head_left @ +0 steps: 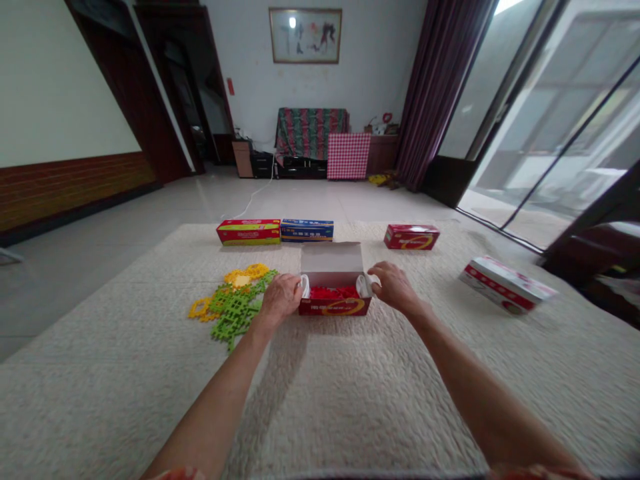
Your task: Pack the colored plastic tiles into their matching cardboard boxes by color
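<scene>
A small red cardboard box [325, 307] stands in front of me with its lid [331, 259] raised at the back, the grey-white inside facing me. Bright red pieces [334, 293] lie in it; their exact shape is too small to tell. At the box's left end, my left hand [283, 297] is closed on a white side flap [305, 287]. My right hand [393, 283] pinches the white side flap [366, 285] at the right end. Green plastic lattice pieces [235, 310] and yellow ones [201, 309] lie in a pile left of my left hand.
Along the far edge of the beige quilted cover [320, 407] stand a red-and-yellow box [250, 232], a blue box [307, 231] and a closed red box [411, 237]. A white-and-red box [505, 283] lies to the right. Tiled floor [200, 197] extends beyond.
</scene>
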Demonstrator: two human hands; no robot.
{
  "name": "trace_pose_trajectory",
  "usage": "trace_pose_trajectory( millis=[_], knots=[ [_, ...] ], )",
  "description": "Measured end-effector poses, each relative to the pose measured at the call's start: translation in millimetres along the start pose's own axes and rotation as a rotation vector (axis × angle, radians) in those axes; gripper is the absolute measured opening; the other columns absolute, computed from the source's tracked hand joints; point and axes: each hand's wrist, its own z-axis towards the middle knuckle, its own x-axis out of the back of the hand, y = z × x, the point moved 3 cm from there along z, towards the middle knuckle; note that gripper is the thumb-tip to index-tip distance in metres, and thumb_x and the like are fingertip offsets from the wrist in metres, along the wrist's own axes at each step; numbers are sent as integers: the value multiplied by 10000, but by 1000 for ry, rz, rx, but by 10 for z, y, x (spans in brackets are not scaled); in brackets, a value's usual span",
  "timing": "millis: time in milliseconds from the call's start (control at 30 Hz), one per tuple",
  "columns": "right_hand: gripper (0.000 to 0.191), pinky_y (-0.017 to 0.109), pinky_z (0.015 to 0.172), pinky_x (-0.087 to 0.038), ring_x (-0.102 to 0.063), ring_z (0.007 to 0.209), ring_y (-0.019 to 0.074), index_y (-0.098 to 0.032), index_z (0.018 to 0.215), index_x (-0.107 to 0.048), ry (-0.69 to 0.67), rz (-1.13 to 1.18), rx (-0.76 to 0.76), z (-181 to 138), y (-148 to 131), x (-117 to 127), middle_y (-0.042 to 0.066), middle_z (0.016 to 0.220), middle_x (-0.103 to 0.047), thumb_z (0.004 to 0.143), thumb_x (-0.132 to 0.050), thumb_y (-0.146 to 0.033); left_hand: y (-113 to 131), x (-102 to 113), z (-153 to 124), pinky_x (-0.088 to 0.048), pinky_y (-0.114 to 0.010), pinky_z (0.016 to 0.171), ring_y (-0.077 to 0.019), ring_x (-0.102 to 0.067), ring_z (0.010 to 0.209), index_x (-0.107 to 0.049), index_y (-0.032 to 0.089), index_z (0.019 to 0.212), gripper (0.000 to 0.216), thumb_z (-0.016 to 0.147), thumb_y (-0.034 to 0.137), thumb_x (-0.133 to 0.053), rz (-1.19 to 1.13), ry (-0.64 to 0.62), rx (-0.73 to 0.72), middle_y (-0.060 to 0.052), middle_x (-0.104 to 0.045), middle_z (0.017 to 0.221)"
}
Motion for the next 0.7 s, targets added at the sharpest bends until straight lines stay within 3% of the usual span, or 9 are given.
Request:
trace_pose_trajectory(
  millis=[200,367,433,567,700],
  knots=[
    [375,283,854,-454,-687,992,222,-119,1181,-684,-54,36,-108,5,-113,-62,146,1064,-745,936,-426,-237,44,10,155,-497,-312,849,-235,-706,993,-693,180,1107,329,922,296,-446,-7,-111,173,-126,-763,1044],
    [647,347,837,-476,-664,1086,313,-34,1351,-485,-71,41,-271,46,-318,-95,249,1189,-673,877,-570,-466,127,-24,301,-506,-349,864,-308,-681,1101,-514,93,1332,641,855,519,-559,3,-169,295,-219,-719,1158],
    [613,362,825,-481,-667,1078,332,-39,1322,-481,-115,40,-332,67,-365,-126,260,1170,-671,850,-613,-407,162,-44,355,-513,-358,845,-327,-684,1095,-478,73,1354,668,833,474,-596,14,-192,326,-240,-717,1146],
    [506,348,772,-475,-697,995,311,-68,1326,-456,-140,50,-344,110,-369,-162,220,1057,-712,851,-567,-199,194,-53,410,-506,-328,835,-293,-702,1066,-360,79,1451,665,837,229,-565,27,-206,321,-222,-730,1116],
    [527,340,763,-458,-694,986,296,-48,1395,-357,-90,59,-357,86,-323,-155,215,1060,-711,900,-488,-176,177,-56,380,-498,-309,854,-267,-701,1055,-183,42,1523,764,858,191,-527,14,-164,288,-209,-735,1099]
  ],
)
